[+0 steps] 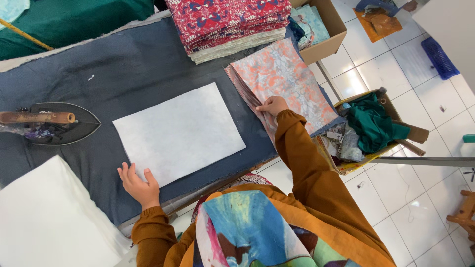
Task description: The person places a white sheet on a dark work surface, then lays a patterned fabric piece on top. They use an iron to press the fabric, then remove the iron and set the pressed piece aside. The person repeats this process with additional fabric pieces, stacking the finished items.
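A white rectangular sheet [180,133] lies flat on the dark blue padded table [123,69]. My left hand [138,185] rests at the sheet's near left corner, fingers spread, holding nothing. My right hand [272,105] pinches the near edge of a stack of pink and grey patterned cloth pieces [287,81] to the right of the sheet. Both arms wear rust-orange sleeves.
A black iron with a wooden handle [47,123] sits at the table's left. A tall pile of red patterned fabric [227,22] stands at the back. White material [49,217] lies near left. Cardboard boxes with scraps [368,128] stand on the tiled floor at right.
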